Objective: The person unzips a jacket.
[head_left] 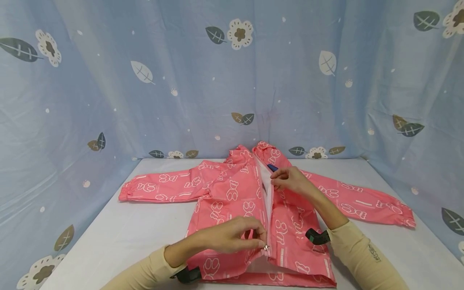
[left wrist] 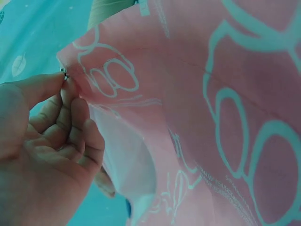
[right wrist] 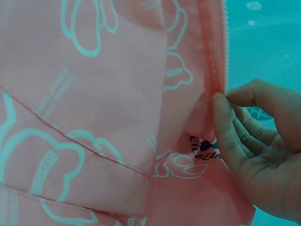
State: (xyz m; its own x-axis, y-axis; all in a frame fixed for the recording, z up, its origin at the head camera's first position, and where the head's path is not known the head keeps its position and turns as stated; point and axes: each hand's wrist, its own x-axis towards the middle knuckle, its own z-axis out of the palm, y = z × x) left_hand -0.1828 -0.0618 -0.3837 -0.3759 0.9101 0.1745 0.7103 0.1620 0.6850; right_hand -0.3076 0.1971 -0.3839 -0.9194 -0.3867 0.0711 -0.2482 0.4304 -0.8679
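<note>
A pink jacket [head_left: 232, 181] with white bear outlines lies spread on the table, its front parted along a white zipper from the collar down toward the hem. At the lower end of the zipper, my left hand [head_left: 235, 235] pinches the metal zipper pull [head_left: 266, 247] between thumb and index finger. Higher up, my right hand [head_left: 290, 179] pinches the zipper edge of the right-hand front panel, lifting it a little; the right wrist view shows the zipper teeth [right wrist: 225, 47] running into that pinch. A dark label [head_left: 272, 167] shows inside the neck.
The jacket's sleeves [head_left: 159, 187] stretch out to both sides over the white table [head_left: 105, 237]. A blue curtain [head_left: 203, 80] with leaves and flowers hangs behind and at the sides. Dark wrist cameras [head_left: 188, 275] sit at both cuffs, close over the jacket.
</note>
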